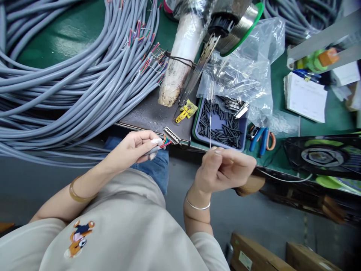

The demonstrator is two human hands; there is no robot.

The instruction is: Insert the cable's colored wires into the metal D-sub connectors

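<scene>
My left hand (141, 146) is closed around the end of a grey cable (152, 150), whose coloured wires fan out into a metal multi-pin connector (171, 136). The connector sits just past my fingertips, by the front edge of the bench. My right hand (225, 167) pinches a thin solder wire (210, 124) between thumb and fingers. That wire runs up taut toward a solder spool (239, 32) with a green rim. Below the wire lies a purple tray (244, 139) of short black tubes and some connectors.
A big bundle of grey cables (84, 86) with stripped ends covers the left side. A wrapped white tube (180, 56) and a metal holder (201, 64) jut over the bench. Yellow clip (183, 113), blue-handled cutters (263, 141), plastic bag (242, 75) and small fan (324, 155) lie about.
</scene>
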